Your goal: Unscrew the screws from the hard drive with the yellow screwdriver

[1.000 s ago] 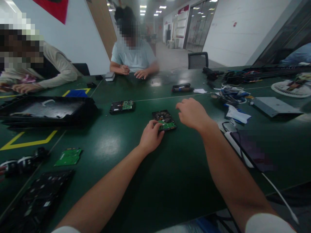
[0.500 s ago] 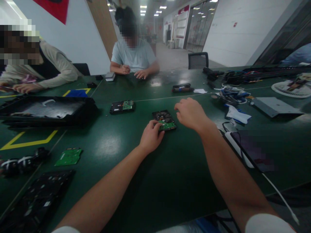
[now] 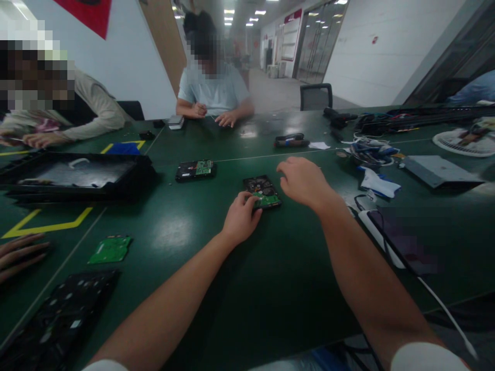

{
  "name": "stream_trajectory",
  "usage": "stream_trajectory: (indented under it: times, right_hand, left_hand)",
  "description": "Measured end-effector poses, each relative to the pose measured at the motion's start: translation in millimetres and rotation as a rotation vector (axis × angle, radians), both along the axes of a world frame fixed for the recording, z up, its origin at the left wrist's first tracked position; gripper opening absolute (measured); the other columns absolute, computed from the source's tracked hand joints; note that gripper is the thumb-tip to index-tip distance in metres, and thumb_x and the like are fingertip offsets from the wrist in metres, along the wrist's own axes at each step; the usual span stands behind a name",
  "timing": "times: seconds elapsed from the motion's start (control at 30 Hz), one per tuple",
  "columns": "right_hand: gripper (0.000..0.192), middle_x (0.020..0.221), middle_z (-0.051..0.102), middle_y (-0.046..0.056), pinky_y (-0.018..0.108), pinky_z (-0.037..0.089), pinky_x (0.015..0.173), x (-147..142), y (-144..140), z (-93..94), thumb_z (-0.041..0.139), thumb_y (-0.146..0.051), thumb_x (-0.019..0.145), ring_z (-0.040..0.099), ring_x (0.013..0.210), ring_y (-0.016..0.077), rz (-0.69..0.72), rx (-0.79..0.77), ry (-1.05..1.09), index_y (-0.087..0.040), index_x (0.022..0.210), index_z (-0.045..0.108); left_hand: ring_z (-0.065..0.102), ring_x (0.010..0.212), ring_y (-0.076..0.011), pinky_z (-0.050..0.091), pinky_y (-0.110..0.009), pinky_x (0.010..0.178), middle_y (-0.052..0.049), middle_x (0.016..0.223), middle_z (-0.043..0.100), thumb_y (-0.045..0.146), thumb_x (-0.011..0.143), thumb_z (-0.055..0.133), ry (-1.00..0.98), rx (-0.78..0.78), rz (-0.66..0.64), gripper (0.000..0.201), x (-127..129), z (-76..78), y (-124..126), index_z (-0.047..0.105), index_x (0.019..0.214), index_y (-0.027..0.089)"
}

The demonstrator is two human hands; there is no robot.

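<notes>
Site: office-type room, doing duty as an electronics work area. Office evidence — ceiling lights (image 3: pixel 229 11) in rows, glass doors (image 3: pixel 317 46) and a pale wall (image 3: pixel 394 46) beyond the tabletop's (image 3: pixel 286 293) far edge; mesh-backed chair (image 3: pixel 316 97) at that edge. Bench-work evidence — green circuit board (image 3: pixel 111 249) on the tabletop's left side, hard drive (image 3: pixel 257 184) with exposed electronics near mid-tabletop, loose cables (image 3: pixel 371 150) heaped toward the far right corner. Shared surface: person in light blue shirt (image 3: pixel 214 95) seated at the far edge.
</notes>
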State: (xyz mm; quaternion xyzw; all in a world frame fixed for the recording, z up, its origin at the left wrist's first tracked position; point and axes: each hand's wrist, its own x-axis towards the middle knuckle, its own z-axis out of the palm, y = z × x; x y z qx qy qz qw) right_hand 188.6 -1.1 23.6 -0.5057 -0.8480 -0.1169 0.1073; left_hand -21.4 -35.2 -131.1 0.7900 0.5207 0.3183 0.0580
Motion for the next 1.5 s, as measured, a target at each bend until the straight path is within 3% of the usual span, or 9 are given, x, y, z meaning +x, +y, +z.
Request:
stream_trajectory:
  times: [0.2,0.33,0.47,0.57,0.77,0.9,1.17,1.37,1.5]
  right_hand:
    - [0.033,0.116,0.076,0.011,0.036,0.049,0.088,6.3,4.4,-0.5,0.059,-0.006,0.091,0.07,0.103,0.0272,0.113,-0.067,0.128,-0.017,0.118,0.074]
    - [0.032,0.103,0.08,0.009,0.039,0.049,0.081,6.2,5.8,0.1,0.07,-0.02,0.094,0.073,0.096,0.0306,0.023,-0.069,0.153,-0.02,0.127,0.071]
    - [0.03,0.1,0.08,0.015,0.043,0.051,0.079,6.3,9.3,-4.1,0.069,-0.03,0.097,0.073,0.093,0.0349,-0.074,-0.019,0.131,-0.017,0.124,0.073]
    - [0.026,0.113,0.077,0.018,0.044,0.053,0.085,7.8,13.7,-9.1,0.062,-0.017,0.094,0.072,0.1,0.0345,0.028,-0.002,0.183,-0.014,0.116,0.075]
    - [0.043,0.118,0.075,0.012,0.041,0.054,0.1,8.3,22.8,-16.9,0.052,0.001,0.082,0.071,0.109,0.0273,0.322,-0.057,0.485,-0.018,0.114,0.074]
    - [0.035,0.113,0.079,0.01,0.042,0.057,0.097,8.6,25.2,-19.5,0.059,-0.007,0.086,0.075,0.1,0.0254,0.341,-0.122,0.638,-0.019,0.116,0.073]
    - [0.019,0.1,0.082,0.006,0.045,0.054,0.095,6.5,29.1,-24.6,0.075,-0.03,0.092,0.075,0.094,0.0274,0.235,-0.12,0.697,-0.023,0.11,0.077]
    - [0.033,0.096,0.079,0.006,0.037,0.057,0.089,2.4,28.0,-25.5,0.049,-0.045,0.11,0.075,0.09,0.021,0.319,-0.468,1.052,-0.022,0.113,0.072]
    - [0.031,0.101,0.08,0.006,0.037,0.057,0.093,2.2,29.4,-27.8,0.058,-0.049,0.105,0.076,0.096,0.0198,0.377,-0.709,1.317,-0.022,0.114,0.069]
  left_hand:
    - [0.062,0.125,-0.0335,0.057,-0.055,0.107,-0.016,0.138,0.054,0.03,0.1,0.064,-0.006,-0.003,0.0,0.037,-0.4,0.2,-0.6,0.062,0.136,0.021]
    - [0.061,0.126,-0.0335,0.056,-0.056,0.107,-0.016,0.139,0.054,0.03,0.101,0.063,-0.007,-0.006,-0.001,0.037,-0.8,0.3,-0.8,0.061,0.136,0.022]
    - [0.061,0.127,-0.0335,0.056,-0.055,0.108,-0.015,0.139,0.053,0.03,0.101,0.063,0.003,-0.006,0.0,0.037,-0.8,-0.6,-0.3,0.061,0.137,0.021]
    - [0.061,0.127,-0.0334,0.056,-0.055,0.108,-0.016,0.139,0.053,0.03,0.101,0.063,0.005,-0.005,0.002,0.037,-0.5,-0.2,-0.3,0.061,0.137,0.02]
    - [0.061,0.127,-0.0334,0.056,-0.055,0.109,-0.016,0.138,0.054,0.03,0.101,0.063,0.0,-0.003,0.002,0.036,0.6,2.8,-1.4,0.062,0.136,0.02]
    - [0.061,0.127,-0.0334,0.056,-0.055,0.109,-0.016,0.138,0.054,0.03,0.101,0.063,0.001,-0.007,0.005,0.036,0.8,3.0,-1.6,0.062,0.136,0.02]
    - [0.061,0.127,-0.033,0.056,-0.055,0.109,-0.016,0.138,0.054,0.03,0.101,0.063,0.001,0.003,0.0,0.037,-0.2,0.3,-0.4,0.062,0.136,0.02]
    - [0.061,0.126,-0.0323,0.056,-0.054,0.109,-0.015,0.138,0.055,0.03,0.101,0.063,-0.004,0.013,-0.004,0.036,0.7,1.5,-0.8,0.062,0.136,0.02]
    - [0.062,0.126,-0.0326,0.057,-0.055,0.107,-0.015,0.138,0.055,0.029,0.1,0.063,-0.008,0.01,-0.009,0.036,0.5,2.9,-1.3,0.061,0.135,0.021]
